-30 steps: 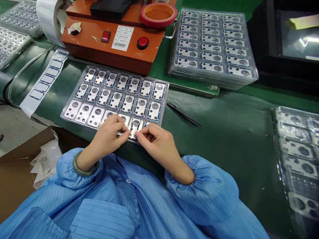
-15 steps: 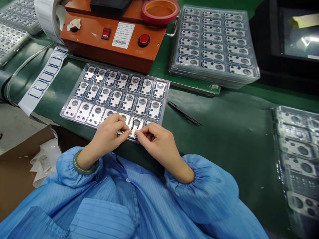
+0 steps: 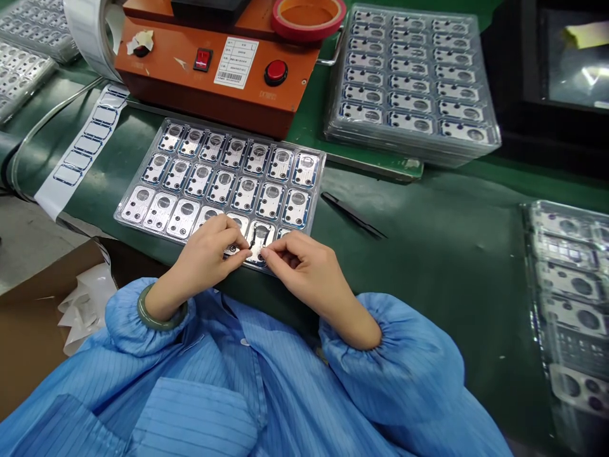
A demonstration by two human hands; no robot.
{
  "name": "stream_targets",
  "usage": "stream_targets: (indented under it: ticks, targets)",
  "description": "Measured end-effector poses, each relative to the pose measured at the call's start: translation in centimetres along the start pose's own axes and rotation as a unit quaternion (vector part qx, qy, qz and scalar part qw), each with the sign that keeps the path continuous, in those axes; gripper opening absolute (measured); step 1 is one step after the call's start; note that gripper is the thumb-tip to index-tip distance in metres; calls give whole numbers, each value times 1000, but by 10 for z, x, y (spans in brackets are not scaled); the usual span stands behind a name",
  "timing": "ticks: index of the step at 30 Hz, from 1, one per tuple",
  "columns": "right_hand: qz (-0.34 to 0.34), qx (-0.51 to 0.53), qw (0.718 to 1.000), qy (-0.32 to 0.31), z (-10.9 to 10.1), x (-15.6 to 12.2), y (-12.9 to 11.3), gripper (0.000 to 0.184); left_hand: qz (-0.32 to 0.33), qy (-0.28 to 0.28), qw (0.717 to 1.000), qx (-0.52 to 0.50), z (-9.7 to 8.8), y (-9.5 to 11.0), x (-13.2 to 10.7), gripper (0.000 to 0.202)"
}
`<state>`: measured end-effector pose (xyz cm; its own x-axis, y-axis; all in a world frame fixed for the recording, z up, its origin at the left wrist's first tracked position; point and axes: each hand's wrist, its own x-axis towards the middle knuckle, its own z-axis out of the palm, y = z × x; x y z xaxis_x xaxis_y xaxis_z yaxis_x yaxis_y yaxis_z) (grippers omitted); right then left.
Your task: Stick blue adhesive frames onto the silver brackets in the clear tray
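A clear plastic tray (image 3: 166, 233) of small silvery metal plates lies in front of me. Many of its plates carry thin blue edging; several in the near row at left look plain. My left hand (image 3: 212, 251) is pinched over the tray's near row, thumb and index finger together. Close beside it, my right hand (image 3: 304, 260) pinches in the same way. Between the fingertips, a thin dark strip (image 3: 254, 235) curves over one metal plate (image 3: 260, 236). Its ends run down toward both pinches, and the fingers partly hide them.
Black tweezers (image 3: 354, 216) lie right of the tray. Behind stands an orange machine (image 3: 176, 57) with red tape (image 3: 309, 32) on top. A label roll (image 3: 90, 38) trails a strip of blue frames (image 3: 88, 146). Stacked trays (image 3: 413, 136) stand behind right; another tray (image 3: 568, 285) lies far right.
Both hands stay pinched over the same plate, with the right hand shifted very slightly right. The view has moved a little; nothing else visibly differs.
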<state>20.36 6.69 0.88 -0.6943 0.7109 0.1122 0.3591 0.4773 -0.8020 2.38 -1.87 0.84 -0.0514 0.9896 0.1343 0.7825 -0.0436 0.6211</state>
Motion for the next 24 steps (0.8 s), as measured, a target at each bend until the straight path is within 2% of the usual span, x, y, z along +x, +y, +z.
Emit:
stream_targets:
  ticks: [9, 18, 24]
  targets:
    - [-15, -11, 999, -35, -6, 0, 1, 9, -7, -24, 1000, 1, -2, 1, 3, 3]
    - [-13, -39, 999, -35, -3, 0, 3, 9, -3, -33, 999, -1, -3, 0, 4, 2]
    - [-19, -60, 997, -43, -3, 0, 4, 10, -28, -47, 998, 3, -5, 4, 7, 2]
